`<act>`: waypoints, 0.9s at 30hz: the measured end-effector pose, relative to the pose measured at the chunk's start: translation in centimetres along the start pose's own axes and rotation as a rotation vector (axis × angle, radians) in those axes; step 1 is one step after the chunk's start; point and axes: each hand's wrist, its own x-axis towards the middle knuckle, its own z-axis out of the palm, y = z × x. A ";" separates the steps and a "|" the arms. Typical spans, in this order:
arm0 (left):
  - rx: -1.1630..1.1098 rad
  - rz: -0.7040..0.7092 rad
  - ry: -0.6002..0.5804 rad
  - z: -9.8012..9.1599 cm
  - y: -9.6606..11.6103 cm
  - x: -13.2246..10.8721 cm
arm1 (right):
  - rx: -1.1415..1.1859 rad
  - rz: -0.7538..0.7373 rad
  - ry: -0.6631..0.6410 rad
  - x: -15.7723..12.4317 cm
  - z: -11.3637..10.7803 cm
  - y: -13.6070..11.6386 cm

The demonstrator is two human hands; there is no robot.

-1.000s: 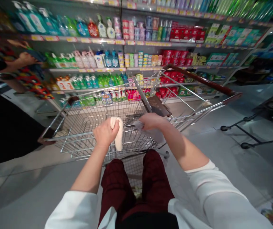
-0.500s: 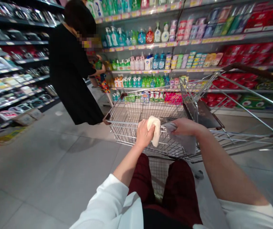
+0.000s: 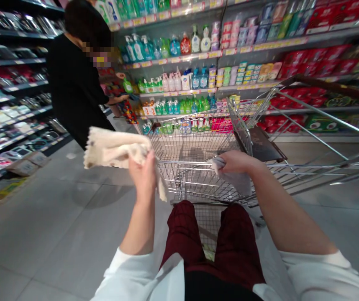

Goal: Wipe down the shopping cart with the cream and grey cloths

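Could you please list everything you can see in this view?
wire shopping cart: one, silver with brown handle, ahead
dark panel: one, black, in the cart
bottles: many, mixed colours, shelves ahead
red packs: many, red, shelves right
shelved goods: many, mixed colours, shelves left
other person: one, black clothing, left
floor tiles: many, grey, underfoot
cream cloth: one, cream, raised
grey cloth: one, grey, at the cart
left hand: one, holding the cream cloth
right hand: one, holding the grey cloth
trousers: one pair, dark red, below
sleeves: two, white, on the arms
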 end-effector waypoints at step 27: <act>0.700 0.694 -1.027 11.1 0.4 -6.8 | 0.021 -0.069 -0.026 -0.4 -0.5 -0.4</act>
